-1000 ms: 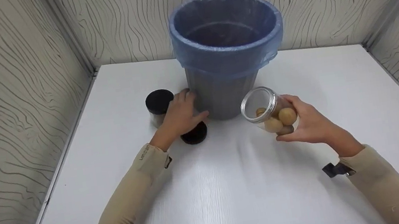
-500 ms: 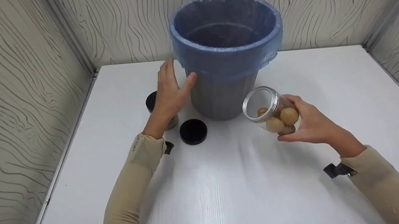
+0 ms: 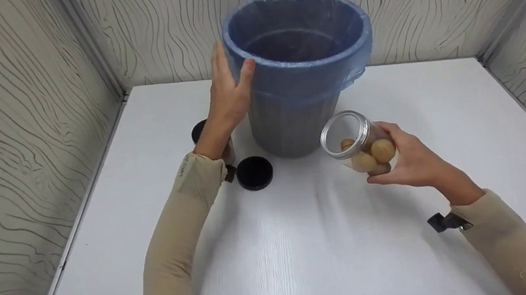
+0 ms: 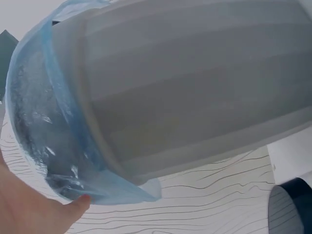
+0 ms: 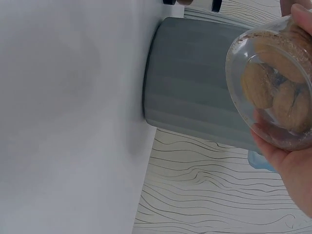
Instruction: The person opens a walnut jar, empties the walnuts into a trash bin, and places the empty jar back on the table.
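Observation:
My left hand (image 3: 229,94) lies along the left side of a grey trash bin (image 3: 294,130), up by its rim. Its fingers are straight, with the thumb against the blue bin liner (image 3: 310,81) folded over the edge. In the left wrist view the thumb tip (image 4: 84,201) shows right at the liner. On the right, my right hand (image 3: 414,159) grips a clear jar (image 3: 363,134) from its base end. The jar has no lid on, and its mouth tilts toward the bin. Several walnuts (image 3: 383,150) lie inside, seen through the base in the right wrist view.
A loose black lid (image 3: 255,173) sits on the white table (image 3: 280,268), left of the bin's foot. Behind my left wrist stands another jar with a black lid (image 3: 199,129), partly hidden. Patterned panels (image 3: 164,32) enclose the table at the back and sides.
My left hand has moved from beside the black-lidded jar and loose lid up to the bin's rim. My right hand and its jar have barely shifted.

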`<state>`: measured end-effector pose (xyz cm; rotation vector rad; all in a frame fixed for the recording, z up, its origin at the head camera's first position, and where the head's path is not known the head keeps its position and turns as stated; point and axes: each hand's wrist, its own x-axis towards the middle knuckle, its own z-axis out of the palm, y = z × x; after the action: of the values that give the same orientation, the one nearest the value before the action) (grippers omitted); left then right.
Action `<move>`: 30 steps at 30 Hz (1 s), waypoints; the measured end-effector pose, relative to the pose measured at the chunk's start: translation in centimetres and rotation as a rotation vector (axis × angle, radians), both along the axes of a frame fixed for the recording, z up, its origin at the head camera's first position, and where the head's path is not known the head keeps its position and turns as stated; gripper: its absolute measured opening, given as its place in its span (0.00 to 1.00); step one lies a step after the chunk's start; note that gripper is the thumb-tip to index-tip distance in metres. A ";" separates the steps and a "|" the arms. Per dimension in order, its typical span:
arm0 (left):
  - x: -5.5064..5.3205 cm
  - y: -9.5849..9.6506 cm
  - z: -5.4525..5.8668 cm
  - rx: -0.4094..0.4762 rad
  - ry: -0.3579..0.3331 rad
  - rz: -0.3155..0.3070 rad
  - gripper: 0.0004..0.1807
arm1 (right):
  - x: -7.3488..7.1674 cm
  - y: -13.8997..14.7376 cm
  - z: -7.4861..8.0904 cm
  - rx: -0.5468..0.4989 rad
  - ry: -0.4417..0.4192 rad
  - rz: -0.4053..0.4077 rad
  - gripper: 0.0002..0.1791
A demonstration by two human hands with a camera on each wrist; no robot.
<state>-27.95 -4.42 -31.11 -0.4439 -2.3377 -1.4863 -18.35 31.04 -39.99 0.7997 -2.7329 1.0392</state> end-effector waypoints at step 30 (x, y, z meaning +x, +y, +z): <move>-2.4 2.3 1.4 -0.026 -0.039 0.093 0.36 | 0.0 0.4 0.5 -0.008 0.024 0.000 0.56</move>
<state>-30.40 -2.17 -29.71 -0.3114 -2.3756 -1.4362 -18.34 31.48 -39.47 0.8051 -2.7069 1.0336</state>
